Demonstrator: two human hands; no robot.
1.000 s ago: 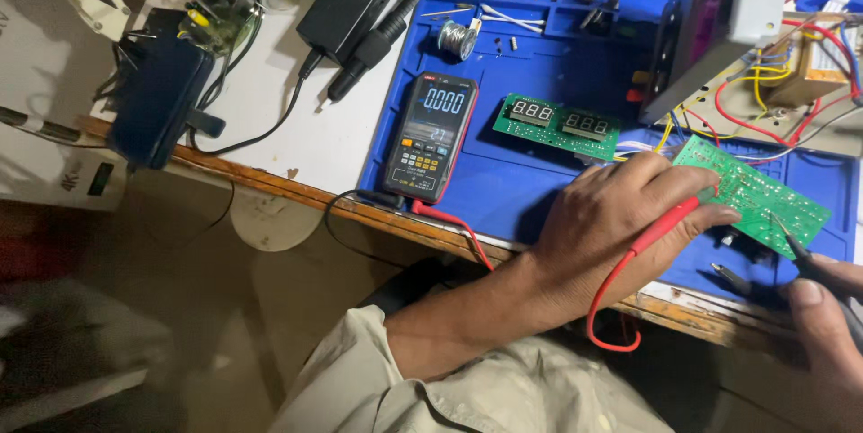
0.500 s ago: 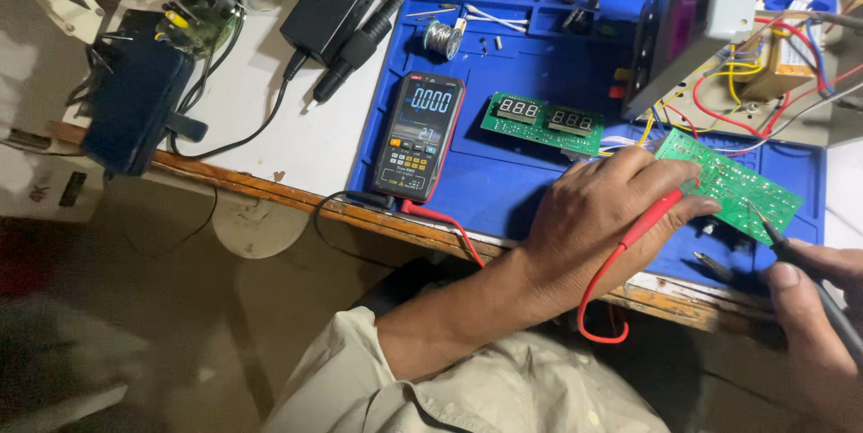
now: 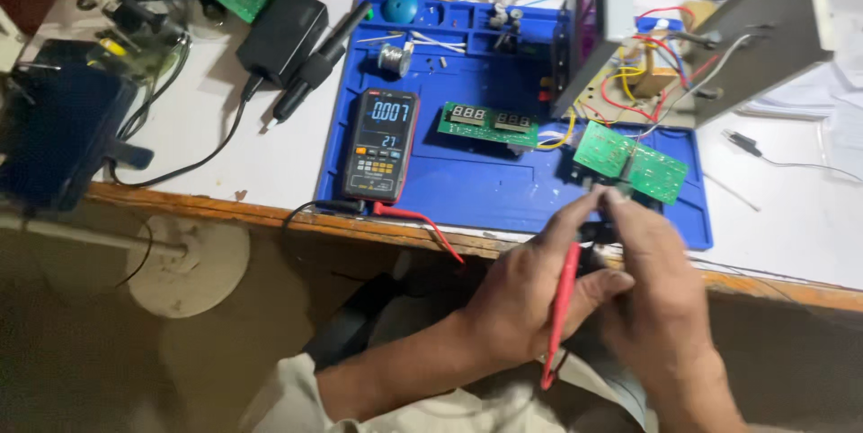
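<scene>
both hands have pulled back off the green board point(image 3: 631, 163) since a moment ago and now meet at the near edge of the counter point(image 3: 270, 214). the left hand point(image 3: 530, 294) holds the red probe point(image 3: 562, 307) with its fingers pressed around it, and the right hand point(image 3: 661, 298) pinches its fingertips against the left ones. the board lies on the blue mat point(image 3: 485, 190), right of the meter point(image 3: 379, 145).

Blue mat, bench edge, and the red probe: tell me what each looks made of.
Blue mat: likely silicone or rubber, matte, with moulded trays. Bench edge: bare wood, worn brown under a white top. Red probe in the left hand: smooth, slightly glossy plastic, probably.
</scene>
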